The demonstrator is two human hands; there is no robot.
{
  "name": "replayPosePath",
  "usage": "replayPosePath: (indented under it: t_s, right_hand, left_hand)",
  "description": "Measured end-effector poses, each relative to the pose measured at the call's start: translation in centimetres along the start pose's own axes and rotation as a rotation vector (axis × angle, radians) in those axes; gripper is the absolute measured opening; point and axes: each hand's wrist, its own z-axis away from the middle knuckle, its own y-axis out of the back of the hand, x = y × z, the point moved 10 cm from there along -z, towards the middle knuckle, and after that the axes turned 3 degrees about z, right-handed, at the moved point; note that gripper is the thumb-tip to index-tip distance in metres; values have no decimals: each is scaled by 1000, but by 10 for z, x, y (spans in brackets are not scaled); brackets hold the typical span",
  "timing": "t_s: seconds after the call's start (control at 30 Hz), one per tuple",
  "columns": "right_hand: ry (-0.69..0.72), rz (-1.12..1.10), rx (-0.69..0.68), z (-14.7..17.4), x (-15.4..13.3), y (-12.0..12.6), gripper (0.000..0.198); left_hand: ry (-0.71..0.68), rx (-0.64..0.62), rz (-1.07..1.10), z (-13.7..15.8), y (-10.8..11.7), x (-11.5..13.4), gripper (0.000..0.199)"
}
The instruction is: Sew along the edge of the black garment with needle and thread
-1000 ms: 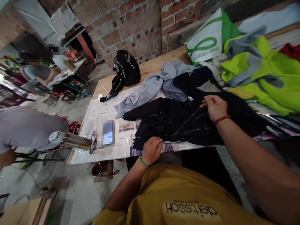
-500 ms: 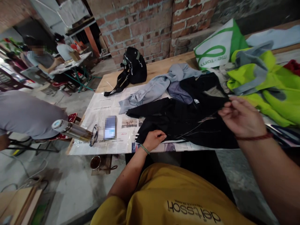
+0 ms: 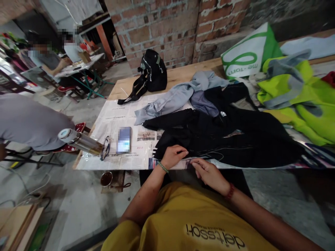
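A black garment (image 3: 251,139) with white stripes at its left end lies spread along the table's front. My left hand (image 3: 173,157) is closed on the garment's near edge, thumb and fingers pinched together. Close to its right, at the table's front edge, is my right hand (image 3: 210,174), its thumb and forefinger pressed together. Whatever is between those fingertips is too small to make out. A thin pale thread (image 3: 218,156) loops across the black cloth just beyond my right hand.
A phone (image 3: 124,140), glasses (image 3: 105,148) and a flask (image 3: 81,141) stand or lie at left on newspaper. Behind are a grey garment (image 3: 167,99), a black bag (image 3: 154,71), a white-green bag (image 3: 243,57) and yellow clothing (image 3: 311,101). A seated person (image 3: 31,122) is at left.
My right hand has moved left and towards me, from the right part of the garment to beside my left hand. The garment's right part now lies flatter. My left hand stays in place.
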Motion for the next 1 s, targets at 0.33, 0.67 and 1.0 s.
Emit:
replayPosePath:
  t_s: [0.33,0.67,1.0]
  right_hand:
    - [-46,-72,20,-8,-1,4,26]
    - [-47,-155,17,-9,-5,0,21]
    - [-18,-215,97,-10,-1,2,23]
  left_hand:
    - [-56,9,-16,3,0,6,15]
    - [-117,-20,-44,5,-3,14,12]
    - [-192,12,-5,8,-2,19,10]
